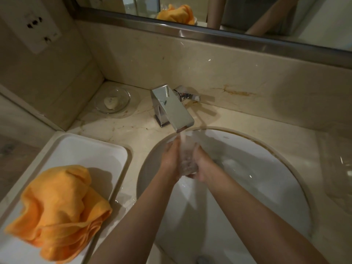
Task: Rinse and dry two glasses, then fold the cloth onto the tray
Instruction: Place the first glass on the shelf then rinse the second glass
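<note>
A clear glass (185, 159) is upright under the running chrome tap (171, 105), over the white sink (266, 168). My left hand (171, 159) wraps its left side and my right hand (203, 164) wraps its right side and base. Water streams into the glass. The orange cloth (57, 199) lies crumpled on the white tray (106, 151) at the left. A second clear glass (341, 164) is faintly visible lying on the counter at the far right.
A glass dish with a piece of soap (112, 101) sits in the back left corner. A mirror with a metal frame (209, 35) runs along the back wall. A wall socket (36, 25) is at the upper left. Water is puddled between tray and sink.
</note>
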`<state>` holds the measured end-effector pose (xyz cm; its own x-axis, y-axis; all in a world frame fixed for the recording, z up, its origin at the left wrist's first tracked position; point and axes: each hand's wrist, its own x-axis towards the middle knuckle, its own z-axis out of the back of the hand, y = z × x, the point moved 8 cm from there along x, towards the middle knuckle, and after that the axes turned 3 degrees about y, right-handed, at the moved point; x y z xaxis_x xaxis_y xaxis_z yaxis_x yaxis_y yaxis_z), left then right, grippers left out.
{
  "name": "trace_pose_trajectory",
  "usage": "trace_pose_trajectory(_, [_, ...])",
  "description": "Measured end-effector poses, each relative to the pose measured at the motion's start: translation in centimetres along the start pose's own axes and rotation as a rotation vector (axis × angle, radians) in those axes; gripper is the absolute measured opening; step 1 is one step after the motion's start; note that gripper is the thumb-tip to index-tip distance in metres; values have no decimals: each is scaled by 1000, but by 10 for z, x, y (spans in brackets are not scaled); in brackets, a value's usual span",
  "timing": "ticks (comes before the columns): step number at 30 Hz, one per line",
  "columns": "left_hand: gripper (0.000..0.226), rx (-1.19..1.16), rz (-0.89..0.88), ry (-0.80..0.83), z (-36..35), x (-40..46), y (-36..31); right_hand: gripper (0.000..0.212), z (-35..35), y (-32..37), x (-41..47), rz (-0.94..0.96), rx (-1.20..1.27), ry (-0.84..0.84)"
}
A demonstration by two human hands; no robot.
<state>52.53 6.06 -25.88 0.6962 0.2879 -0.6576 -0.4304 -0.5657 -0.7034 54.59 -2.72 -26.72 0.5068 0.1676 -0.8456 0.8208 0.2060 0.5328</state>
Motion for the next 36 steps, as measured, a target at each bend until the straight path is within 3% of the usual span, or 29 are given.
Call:
trace_pose_trajectory(2, [53,4,9,38,0,0,2,76,-6,-6,2,-14,-66,68])
trace_pose_trajectory(4, [60,-31,8,95,-1,0,2,72,-10,-2,-1,79,-132,106])
trace_pose_trajectory(8, [55,-32,-16,126,-5,1,3,50,-10,26,-19,458,-385,33])
trace_pose_trajectory(11, [50,8,-70,110,-6,4,7,52,-17,39,-30,671,-619,-28])
trace_pose_trajectory(13, [48,-9,-71,119,-7,3,7,49,-14,43,-25,632,-533,-11])
trace_pose_trajectory(17, [48,-55,-17,196,-12,0,10,67,2,19,-15,159,-200,101])
trace_pose_trajectory(19, [55,-53,-22,202,-12,1,12,72,-1,5,-16,42,-109,198])
trace_pose_trajectory(25, [55,-36,-51,149,-4,6,11,62,-1,10,-22,249,-195,184])
trace_pose_trajectory(29, [43,77,-98,141,-11,-1,-3,47,0,32,-30,537,-322,7])
trace_pose_trajectory(32, [26,156,-151,110,-11,-8,-7,38,-1,34,-29,571,-274,-39])
trace_pose_trajectory(34, [35,140,-165,96,-8,-6,-7,36,-1,33,-28,571,-260,-41])
trace_pose_trajectory(36, [28,102,-122,109,-10,-5,-6,45,-1,35,-31,556,-285,-48])
